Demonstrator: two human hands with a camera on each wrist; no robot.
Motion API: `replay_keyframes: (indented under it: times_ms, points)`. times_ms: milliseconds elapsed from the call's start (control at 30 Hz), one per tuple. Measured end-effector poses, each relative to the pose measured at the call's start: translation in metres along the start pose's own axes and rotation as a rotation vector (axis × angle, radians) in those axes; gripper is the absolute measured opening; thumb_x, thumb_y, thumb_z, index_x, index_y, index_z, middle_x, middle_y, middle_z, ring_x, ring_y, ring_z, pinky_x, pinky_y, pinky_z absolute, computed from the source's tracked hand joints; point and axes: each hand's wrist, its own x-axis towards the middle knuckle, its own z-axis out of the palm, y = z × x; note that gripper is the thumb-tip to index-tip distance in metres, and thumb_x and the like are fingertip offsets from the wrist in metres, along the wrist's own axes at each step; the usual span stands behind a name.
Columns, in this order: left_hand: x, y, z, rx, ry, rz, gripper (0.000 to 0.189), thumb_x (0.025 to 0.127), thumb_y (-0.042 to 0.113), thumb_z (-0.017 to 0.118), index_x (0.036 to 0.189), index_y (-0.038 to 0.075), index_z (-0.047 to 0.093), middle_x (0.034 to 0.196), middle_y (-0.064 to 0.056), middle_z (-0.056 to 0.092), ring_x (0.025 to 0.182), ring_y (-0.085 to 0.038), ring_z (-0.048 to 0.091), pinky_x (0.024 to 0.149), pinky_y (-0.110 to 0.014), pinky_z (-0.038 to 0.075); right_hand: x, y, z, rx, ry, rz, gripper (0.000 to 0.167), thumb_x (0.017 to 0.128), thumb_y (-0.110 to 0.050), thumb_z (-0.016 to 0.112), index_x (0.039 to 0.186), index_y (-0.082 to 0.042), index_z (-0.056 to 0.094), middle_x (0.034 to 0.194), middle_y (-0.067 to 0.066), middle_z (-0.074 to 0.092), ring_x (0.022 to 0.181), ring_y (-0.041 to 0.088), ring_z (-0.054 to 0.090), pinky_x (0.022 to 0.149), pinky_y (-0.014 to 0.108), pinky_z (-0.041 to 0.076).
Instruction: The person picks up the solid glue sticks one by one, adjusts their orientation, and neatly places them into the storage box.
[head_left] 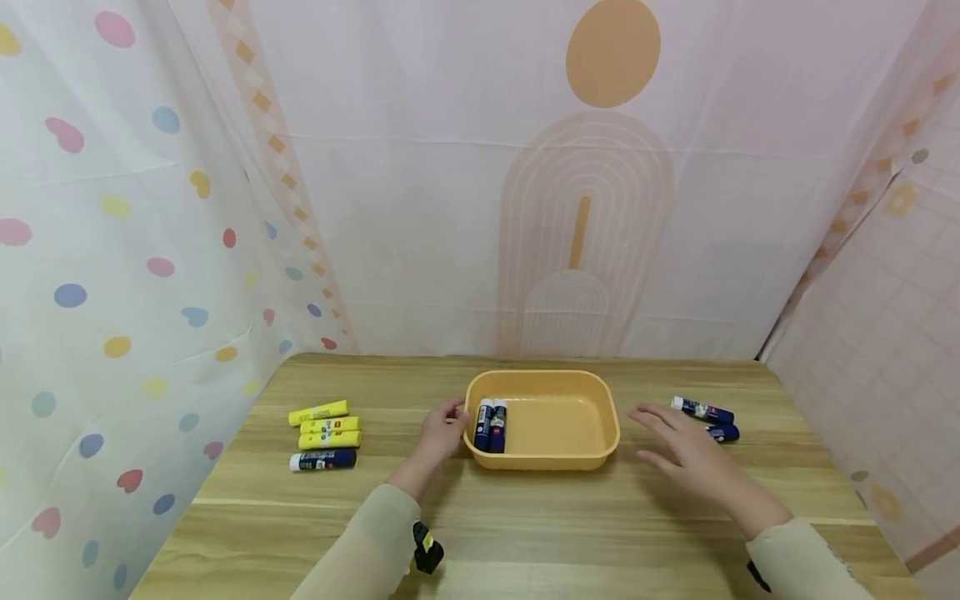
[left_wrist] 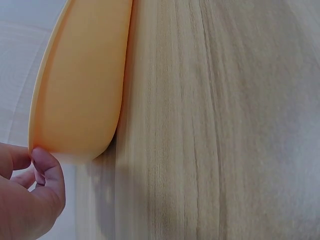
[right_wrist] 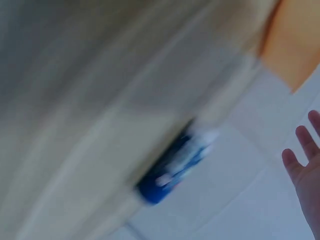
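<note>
An orange plastic tray (head_left: pixel 555 460) sits mid-table, with two dark blue glue sticks (head_left: pixel 497 427) side by side at its left end. My left hand (head_left: pixel 441 433) pinches the tray's left rim between thumb and fingers; the left wrist view shows this hand (left_wrist: pixel 35 192) at the tray's corner. To the right of the tray, my right hand (head_left: pixel 693 454) is held with its fingers spread and nothing in it. Just beyond it lie a white-capped blue glue stick (head_left: pixel 703 410) and another blue glue stick (head_left: pixel 723 433), partly hidden by the hand. The right wrist view is blurred.
At the left of the wooden table (head_left: pixel 525 533) lie several yellow glue sticks (head_left: pixel 330 439) in a group, with a blue glue stick (head_left: pixel 322 460) in front of them. Behind the table's far edge hangs a patterned curtain (head_left: pixel 420 250).
</note>
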Motion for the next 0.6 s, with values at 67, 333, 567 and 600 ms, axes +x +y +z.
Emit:
replay_keyframes:
  times_ms: [67,333,567,600]
  points:
    - [0.0,-0.001,0.0,0.0,0.001,-0.002,0.035,0.096,0.004,0.051,0.13,0.0,0.053,0.097,-0.011,0.052,0.07,-0.014,0.049,0.059,-0.025,0.05,-0.01,0.013,0.0,-0.034,0.023,-0.024,0.063,0.08,-0.018,0.074,0.137,-0.019,0.049,0.134,0.011,0.051,0.121,0.036,0.048,0.095,0.059,0.04]
    - [0.002,-0.002,0.0,-0.008,-0.013,-0.021,0.036,0.097,0.006,0.049,0.132,0.001,0.052,0.1,-0.011,0.051,0.073,-0.014,0.049,0.061,-0.027,0.051,-0.038,0.054,-0.007,-0.128,0.008,-0.022,0.066,0.076,-0.009,0.077,0.135,-0.016,0.051,0.126,0.016,0.056,0.112,0.039,0.052,0.09,0.059,0.04]
    - [0.0,-0.001,0.0,-0.011,-0.012,-0.02,0.036,0.097,0.006,0.049,0.133,0.0,0.051,0.101,-0.012,0.05,0.074,-0.014,0.049,0.061,-0.026,0.05,-0.038,0.075,-0.013,-0.171,-0.073,0.035,0.059,0.077,-0.008,0.076,0.131,-0.01,0.053,0.122,0.019,0.058,0.109,0.043,0.054,0.09,0.059,0.041]
    - [0.0,0.0,0.0,-0.013,-0.013,-0.022,0.036,0.097,0.006,0.048,0.133,0.0,0.051,0.101,-0.012,0.05,0.074,-0.014,0.049,0.061,-0.026,0.05,-0.037,0.077,-0.014,-0.179,-0.086,0.041,0.058,0.077,-0.008,0.076,0.131,-0.01,0.053,0.121,0.02,0.058,0.108,0.044,0.055,0.09,0.059,0.042]
